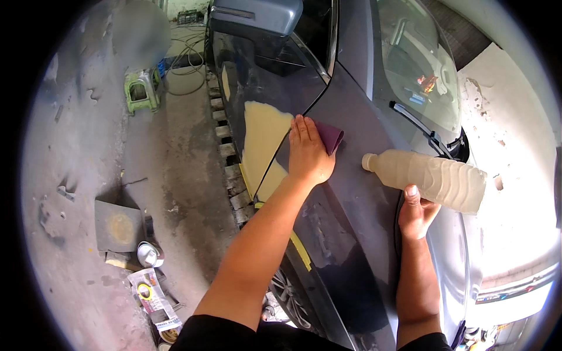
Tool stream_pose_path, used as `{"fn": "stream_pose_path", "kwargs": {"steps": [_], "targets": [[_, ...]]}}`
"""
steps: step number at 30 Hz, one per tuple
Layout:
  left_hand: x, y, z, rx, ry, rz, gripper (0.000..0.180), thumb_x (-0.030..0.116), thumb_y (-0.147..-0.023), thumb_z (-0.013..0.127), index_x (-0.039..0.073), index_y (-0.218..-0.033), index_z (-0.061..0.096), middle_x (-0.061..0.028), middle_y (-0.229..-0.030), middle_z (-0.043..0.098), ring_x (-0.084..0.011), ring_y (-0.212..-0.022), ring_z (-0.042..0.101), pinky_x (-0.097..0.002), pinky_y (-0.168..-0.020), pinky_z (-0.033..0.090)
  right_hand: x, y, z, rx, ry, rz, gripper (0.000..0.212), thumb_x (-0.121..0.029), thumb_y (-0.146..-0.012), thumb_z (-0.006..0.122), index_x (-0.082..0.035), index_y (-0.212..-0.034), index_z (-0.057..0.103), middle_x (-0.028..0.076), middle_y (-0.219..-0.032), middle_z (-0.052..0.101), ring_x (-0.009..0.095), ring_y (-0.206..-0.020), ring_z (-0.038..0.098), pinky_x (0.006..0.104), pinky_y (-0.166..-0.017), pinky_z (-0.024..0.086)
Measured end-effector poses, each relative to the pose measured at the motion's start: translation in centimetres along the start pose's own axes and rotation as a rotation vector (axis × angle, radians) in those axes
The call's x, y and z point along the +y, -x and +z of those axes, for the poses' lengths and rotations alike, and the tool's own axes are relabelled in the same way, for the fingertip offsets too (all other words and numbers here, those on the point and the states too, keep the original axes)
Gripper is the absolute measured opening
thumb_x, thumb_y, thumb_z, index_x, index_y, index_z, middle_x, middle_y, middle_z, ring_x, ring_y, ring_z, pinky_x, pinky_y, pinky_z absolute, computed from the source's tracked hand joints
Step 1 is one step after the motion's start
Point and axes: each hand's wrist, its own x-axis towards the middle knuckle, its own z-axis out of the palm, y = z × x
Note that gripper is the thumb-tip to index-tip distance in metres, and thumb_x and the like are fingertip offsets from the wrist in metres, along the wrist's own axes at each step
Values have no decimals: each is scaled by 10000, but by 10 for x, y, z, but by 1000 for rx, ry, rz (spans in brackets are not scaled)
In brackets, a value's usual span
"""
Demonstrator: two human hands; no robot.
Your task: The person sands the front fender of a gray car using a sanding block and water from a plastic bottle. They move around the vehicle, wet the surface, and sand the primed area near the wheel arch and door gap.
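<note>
My left hand (310, 151) lies on the grey car's front side panel, with its fingers together and pressing a folded purple sheet of sandpaper (331, 138) to the surface. The fingertips are at the edge of a beige filler patch (263, 131), which spans the seam between door and fender. Part of the sheet is hidden under the palm. Over the fender (357, 216), my right hand (414, 215) grips a translucent, ribbed plastic bottle (436, 178). The bottle lies nearly level, its neck pointing left towards my left hand.
The side mirror (254, 16) juts out above the door. A wiper (417, 124) rests by the windshield. Yellow masking tape (301, 251) borders the panel. On the floor at left stand a green stool (140, 90), a grey board (118, 225) and a can (150, 255).
</note>
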Motion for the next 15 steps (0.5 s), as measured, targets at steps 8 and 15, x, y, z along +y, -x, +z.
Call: {"fn": "stream_pose_path", "kwargs": {"steps": [8, 15], "targets": [[26, 32, -12, -222, 15, 68, 855, 286, -854, 639, -124, -1448, 180, -319, -1524, 152, -426, -1448, 102, -473, -1183, 132, 3, -3, -10, 38, -14, -32, 564, -201, -847, 742, 42, -1275, 467, 128, -1178, 570, 228, -1084, 548, 376, -960, 424], [20, 76, -17, -234, 154, 219, 852, 219, -834, 648, -111, -1456, 168, -295, -1541, 130, -410, -1457, 89, -483, -1187, 108, 5, -3, -14, 10, -1, -44, 582, -187, -849, 736, 36, -1302, 448, 142, -1218, 556, 247, -1120, 542, 396, -983, 419]]}}
